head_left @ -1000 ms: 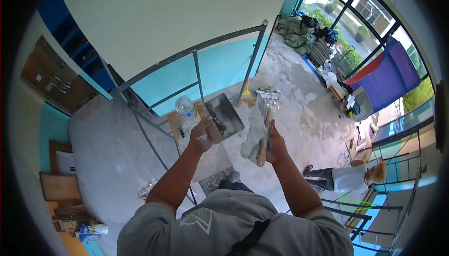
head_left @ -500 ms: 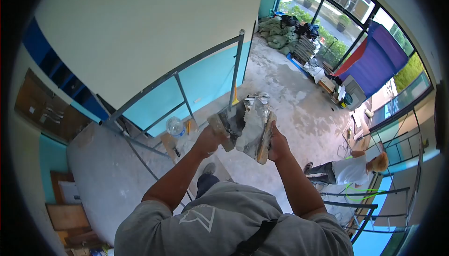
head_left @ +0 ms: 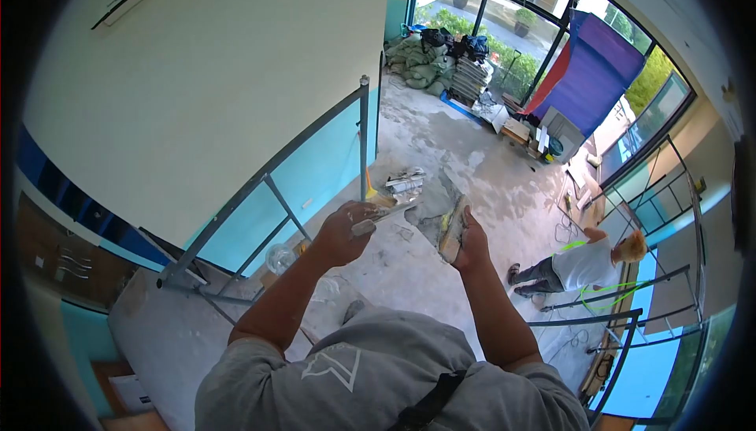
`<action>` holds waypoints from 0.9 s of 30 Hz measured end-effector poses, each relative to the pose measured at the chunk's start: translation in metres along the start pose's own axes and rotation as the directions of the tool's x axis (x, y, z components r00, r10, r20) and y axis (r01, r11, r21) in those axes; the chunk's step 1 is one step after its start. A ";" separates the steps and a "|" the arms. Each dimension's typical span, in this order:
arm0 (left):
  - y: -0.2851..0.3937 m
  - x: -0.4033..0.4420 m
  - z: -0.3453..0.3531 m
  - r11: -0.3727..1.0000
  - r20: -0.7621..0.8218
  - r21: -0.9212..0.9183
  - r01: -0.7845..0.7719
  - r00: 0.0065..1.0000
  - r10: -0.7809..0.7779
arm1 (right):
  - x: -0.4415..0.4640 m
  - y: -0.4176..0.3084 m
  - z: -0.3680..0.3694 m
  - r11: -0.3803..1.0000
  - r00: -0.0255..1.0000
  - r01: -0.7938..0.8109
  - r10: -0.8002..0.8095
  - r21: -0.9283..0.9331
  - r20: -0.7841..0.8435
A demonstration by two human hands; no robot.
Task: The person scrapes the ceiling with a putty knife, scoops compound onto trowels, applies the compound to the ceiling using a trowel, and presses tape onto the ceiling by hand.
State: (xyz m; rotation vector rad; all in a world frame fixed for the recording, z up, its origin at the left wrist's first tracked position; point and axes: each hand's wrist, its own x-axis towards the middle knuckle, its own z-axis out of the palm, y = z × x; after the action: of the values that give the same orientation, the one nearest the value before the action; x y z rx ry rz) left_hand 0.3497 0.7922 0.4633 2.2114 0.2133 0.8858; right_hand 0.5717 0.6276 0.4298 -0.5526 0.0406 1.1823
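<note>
My left hand [head_left: 345, 234] is closed round the handle of a flat trowel [head_left: 394, 210], whose blade shows nearly edge-on and points right. Opposite it, my right hand [head_left: 472, 240] grips a board with a wooden edge [head_left: 451, 235]. The board's face is tilted, with grey smears and little of the pale paste visible. The trowel's tip is close to the board's left side; whether they touch I cannot tell.
Metal scaffold rails [head_left: 272, 167] stand at the left, with a clear plastic bottle [head_left: 280, 258] below. A person in a white shirt [head_left: 587, 265] stands at the right near more rails [head_left: 598, 318]. Stacked sacks [head_left: 421, 65] lie by the windows.
The trowel has swung from broad face to nearly edge-on, and the white paste seen on the board has mostly gone from it. The view has turned right; the person at the right has shifted slightly.
</note>
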 end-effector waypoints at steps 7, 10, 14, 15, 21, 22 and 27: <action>0.013 0.036 -0.035 0.967 0.113 0.237 -0.089 0.992 0.064 | 0.016 0.004 0.008 0.997 0.998 0.062 -0.063 0.038 0.021; -0.001 0.042 -0.051 0.984 0.170 0.174 -0.049 0.985 0.019 | 0.020 0.004 0.012 0.998 0.998 0.061 -0.061 -0.002 -0.002; -0.009 0.057 -0.066 0.987 0.168 0.132 -0.093 0.983 0.070 | 0.021 0.005 0.018 0.999 0.999 0.026 -0.027 -0.022 -0.038; -0.009 0.064 -0.070 0.982 0.212 0.134 -0.130 0.972 0.100 | 0.022 0.006 0.018 1.000 0.999 0.013 -0.014 -0.026 -0.037; -0.017 0.097 -0.076 0.942 0.447 0.128 -0.310 0.866 0.224 | 0.032 0.016 0.021 0.991 0.980 -0.075 0.053 -0.107 -0.194; -0.016 0.101 -0.076 0.926 0.498 0.165 -0.340 0.839 0.219 | 0.033 0.017 0.020 0.991 0.977 -0.059 0.032 -0.120 -0.213; -0.029 0.097 -0.076 0.929 0.591 0.226 -0.292 0.799 0.108 | 0.055 0.021 -0.020 0.988 0.952 0.083 -0.118 -0.134 -0.282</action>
State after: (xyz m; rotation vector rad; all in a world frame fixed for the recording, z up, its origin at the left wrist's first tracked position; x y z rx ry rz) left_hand 0.3762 0.8946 0.5327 2.7247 -0.1966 0.2580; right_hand 0.5799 0.6724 0.3874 -0.8228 0.1898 1.0008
